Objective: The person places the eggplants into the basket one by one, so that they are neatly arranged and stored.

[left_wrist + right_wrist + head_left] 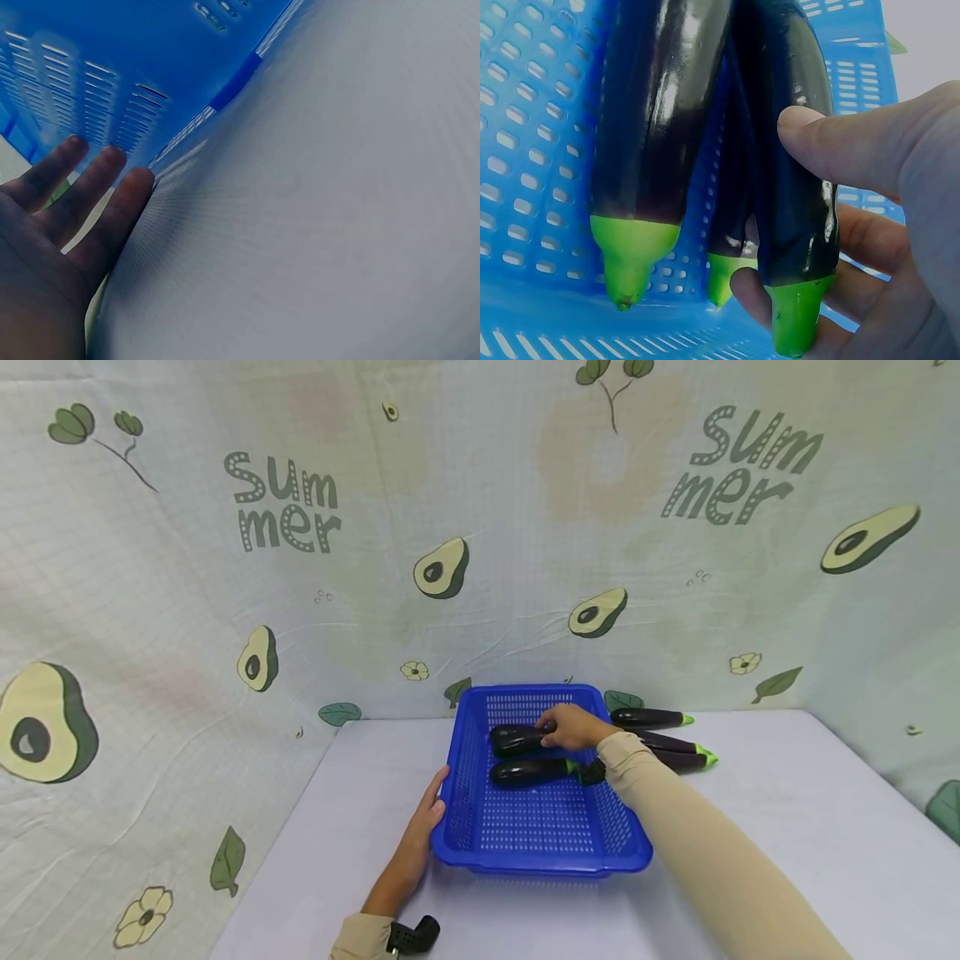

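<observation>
A blue perforated plastic basket sits on the white table. Inside it my right hand grips a dark, glossy eggplant near its green stem end. The right wrist view shows the thumb on top of this eggplant and the fingers curled beneath. Another eggplant lies in the basket on the near side, and a third eggplant shows partly hidden between the two. My left hand rests against the basket's left outer side, its fingers extended along the wall.
Several more eggplants lie on the table just right of the basket, among them a far one and a near one, partly behind my right forearm. A printed avocado cloth hangs behind and beside the table.
</observation>
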{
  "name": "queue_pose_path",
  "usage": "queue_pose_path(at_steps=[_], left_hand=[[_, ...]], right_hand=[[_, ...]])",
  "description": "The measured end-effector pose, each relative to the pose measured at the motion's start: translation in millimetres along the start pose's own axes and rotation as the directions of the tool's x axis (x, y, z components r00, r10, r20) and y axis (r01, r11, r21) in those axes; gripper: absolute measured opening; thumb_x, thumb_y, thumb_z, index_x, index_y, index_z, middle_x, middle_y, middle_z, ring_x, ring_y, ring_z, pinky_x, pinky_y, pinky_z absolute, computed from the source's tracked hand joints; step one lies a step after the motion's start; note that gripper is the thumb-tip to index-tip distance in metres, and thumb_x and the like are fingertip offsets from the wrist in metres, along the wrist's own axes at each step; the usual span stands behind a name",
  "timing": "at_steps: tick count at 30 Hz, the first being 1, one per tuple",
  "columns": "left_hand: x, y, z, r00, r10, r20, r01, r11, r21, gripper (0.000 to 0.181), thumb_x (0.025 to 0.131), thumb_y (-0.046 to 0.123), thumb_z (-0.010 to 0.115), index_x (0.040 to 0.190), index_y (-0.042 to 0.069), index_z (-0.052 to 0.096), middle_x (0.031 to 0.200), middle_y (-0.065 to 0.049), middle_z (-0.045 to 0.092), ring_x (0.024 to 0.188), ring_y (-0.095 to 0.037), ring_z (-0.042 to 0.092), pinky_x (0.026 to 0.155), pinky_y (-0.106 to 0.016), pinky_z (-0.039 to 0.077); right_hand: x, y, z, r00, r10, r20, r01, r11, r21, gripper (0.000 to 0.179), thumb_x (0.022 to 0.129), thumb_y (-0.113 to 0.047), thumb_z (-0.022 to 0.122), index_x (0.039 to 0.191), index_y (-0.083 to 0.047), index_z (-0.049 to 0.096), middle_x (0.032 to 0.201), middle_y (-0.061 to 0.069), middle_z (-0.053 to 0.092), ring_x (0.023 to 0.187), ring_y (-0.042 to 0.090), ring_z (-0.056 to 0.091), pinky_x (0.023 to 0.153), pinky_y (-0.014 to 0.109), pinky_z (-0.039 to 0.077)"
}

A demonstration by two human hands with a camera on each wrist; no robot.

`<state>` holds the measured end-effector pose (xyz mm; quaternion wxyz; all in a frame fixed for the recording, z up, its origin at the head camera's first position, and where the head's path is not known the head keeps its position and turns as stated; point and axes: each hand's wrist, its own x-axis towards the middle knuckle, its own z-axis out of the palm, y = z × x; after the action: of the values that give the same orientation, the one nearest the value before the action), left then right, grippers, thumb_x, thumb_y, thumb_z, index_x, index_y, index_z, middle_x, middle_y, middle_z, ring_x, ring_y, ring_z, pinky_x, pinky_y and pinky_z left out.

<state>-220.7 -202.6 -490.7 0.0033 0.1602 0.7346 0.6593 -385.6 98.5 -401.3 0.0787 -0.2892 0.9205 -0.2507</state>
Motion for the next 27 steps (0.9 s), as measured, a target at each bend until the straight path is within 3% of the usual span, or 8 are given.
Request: queue_pose_path(at_steps=[9,16,27], left_hand=[[2.4,-2.8,0.0,1.000,0.011,-0.003,-0.011,1.000,0.026,0.055,0.107,0.037,0.031,0.160,0.033,0.021,0.166,0.000,0.013,0.152,-0.028,0.008,0.117,-0.064,0.004],[6.6,-4.8,0.5,0.999,0.041,0.007,-0.041,0.999,0.015,0.056,0.107,0.034,0.030,0.161,0.028,0.019,0.167,-0.003,0.012,0.152,-0.029,0.008,0.117,-0.062,0.004],[5.9,-4.3,1.0,0.999,0.034,-0.005,-0.033,0.998,0.046,0.055,0.107,0.035,0.029,0.161,0.031,0.019,0.167,-0.002,0.011,0.152,-0.029,0.006,0.116,-0.064,0.002]], right_hand=[[4.3,4.4,1.2,1.000,0.001,-0.009,-0.002,0.998,-0.062,0.033,0.091,-0.011,0.073,0.121,0.002,0.069,0.113,0.015,0.070,0.109,0.032,0.065,0.093,0.047,0.052],[3.9,4.8,-0.2,1.000,0.005,-0.018,-0.006,0.999,-0.048,0.031,0.089,-0.010,0.075,0.117,0.002,0.071,0.107,0.013,0.072,0.102,0.029,0.066,0.092,0.047,0.052],[6.2,7.2,1.0,1.000,-0.006,-0.016,0.005,0.998,-0.063,0.030,0.088,-0.011,0.075,0.117,-0.001,0.072,0.107,0.014,0.072,0.102,0.029,0.065,0.090,0.047,0.052]])
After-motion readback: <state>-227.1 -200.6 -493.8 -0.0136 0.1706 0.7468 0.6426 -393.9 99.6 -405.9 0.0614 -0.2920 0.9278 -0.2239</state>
